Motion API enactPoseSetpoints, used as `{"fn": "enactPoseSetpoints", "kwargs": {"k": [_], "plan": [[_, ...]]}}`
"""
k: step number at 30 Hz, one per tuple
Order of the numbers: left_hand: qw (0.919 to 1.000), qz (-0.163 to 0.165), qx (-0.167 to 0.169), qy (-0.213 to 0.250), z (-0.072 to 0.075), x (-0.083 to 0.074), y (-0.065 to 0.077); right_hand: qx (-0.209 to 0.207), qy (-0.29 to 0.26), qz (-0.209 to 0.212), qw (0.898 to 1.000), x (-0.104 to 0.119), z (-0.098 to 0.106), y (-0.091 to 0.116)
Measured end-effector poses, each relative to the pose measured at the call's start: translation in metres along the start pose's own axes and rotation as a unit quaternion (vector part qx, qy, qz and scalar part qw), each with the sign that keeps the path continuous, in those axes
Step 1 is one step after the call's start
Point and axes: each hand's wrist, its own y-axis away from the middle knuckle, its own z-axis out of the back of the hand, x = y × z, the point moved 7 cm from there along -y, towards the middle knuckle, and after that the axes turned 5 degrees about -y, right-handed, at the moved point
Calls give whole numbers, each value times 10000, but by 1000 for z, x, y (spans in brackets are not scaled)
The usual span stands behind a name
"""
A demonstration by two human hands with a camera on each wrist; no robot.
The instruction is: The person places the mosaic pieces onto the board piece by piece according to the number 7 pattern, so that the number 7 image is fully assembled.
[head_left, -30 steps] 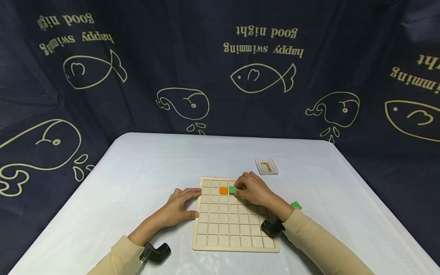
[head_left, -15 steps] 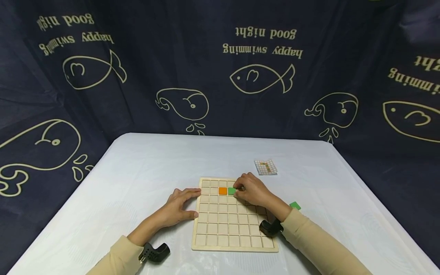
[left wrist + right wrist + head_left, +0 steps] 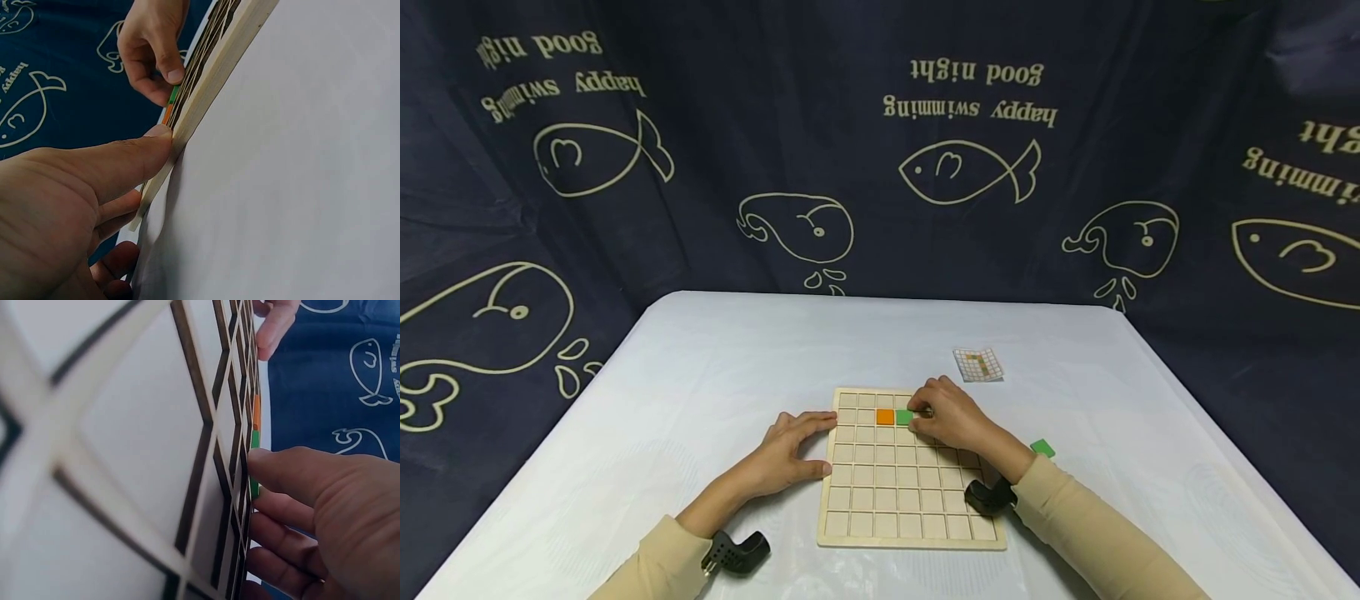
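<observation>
A wooden grid board (image 3: 912,542) lies on the table. An orange tile (image 3: 885,417) sits in its second row from the far side, with a green tile (image 3: 903,417) just to its right. My right hand (image 3: 951,415) reaches over the board and pinches green between thumb and fingers; in the right wrist view, green (image 3: 254,487) shows on both sides of the thumb. Whether this is a second green tile I cannot tell. My left hand (image 3: 786,454) rests against the board's left edge, fingers extended, thumb (image 3: 134,159) touching the wooden rim in the left wrist view.
Another green tile (image 3: 1042,448) lies on the white table (image 3: 760,350) right of the board, partly behind the right forearm. A small pattern card (image 3: 978,365) lies beyond the board's far right corner. Dark cloth (image 3: 880,250) with fish drawings hangs behind.
Both hands keep nearly the same pose; the right fingers stay at the green tile. The whole scene shifts very slightly left in the head view.
</observation>
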Motion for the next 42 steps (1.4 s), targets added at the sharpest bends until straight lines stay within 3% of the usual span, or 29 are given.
{"fn": "enactPoseSetpoints", "kwargs": {"k": [28,42], "plan": [[10000,54,31,-65,2,-1,1,-46,-233,41,9997,0,1,4],[9999,90,62,66,0,1,1,-494,-383,26,9980,7,15,8]]}}
